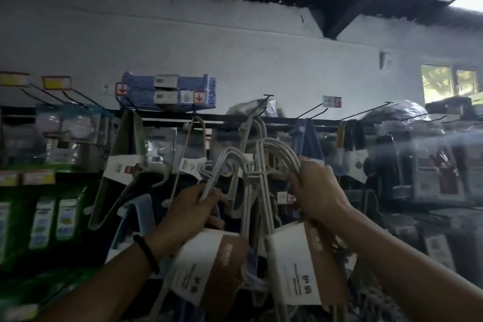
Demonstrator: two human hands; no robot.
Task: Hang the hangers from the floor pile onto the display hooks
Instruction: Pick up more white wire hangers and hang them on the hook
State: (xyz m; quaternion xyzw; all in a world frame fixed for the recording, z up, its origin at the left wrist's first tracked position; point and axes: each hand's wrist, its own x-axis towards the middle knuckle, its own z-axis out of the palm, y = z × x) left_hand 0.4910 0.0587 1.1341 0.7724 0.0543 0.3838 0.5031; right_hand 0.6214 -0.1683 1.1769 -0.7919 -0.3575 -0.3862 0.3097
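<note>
The left hand (193, 209) curls round the necks of a bundle of white hangers (217, 172). Its fingertips are tucked behind the wires and the picture is smeared, so the hangers it grips cannot be counted. The right hand (316, 191) is closed round the necks of a second white bundle (261, 162), its fingers hidden behind the back of the hand. Each bundle's hooks rise above its fist. A white-and-brown card sleeve (209, 266) hangs below the left hand, and another sleeve (298, 266) below the right. The hanger bodies are cut off at the bottom edge. The right bundle's hooks stand just below a black display hook (258, 106), which already carries pale hangers (249, 125). A black wristband (146, 253) circles the left wrist. Blue hangers (170, 91) lie stacked on top of the rack.
</note>
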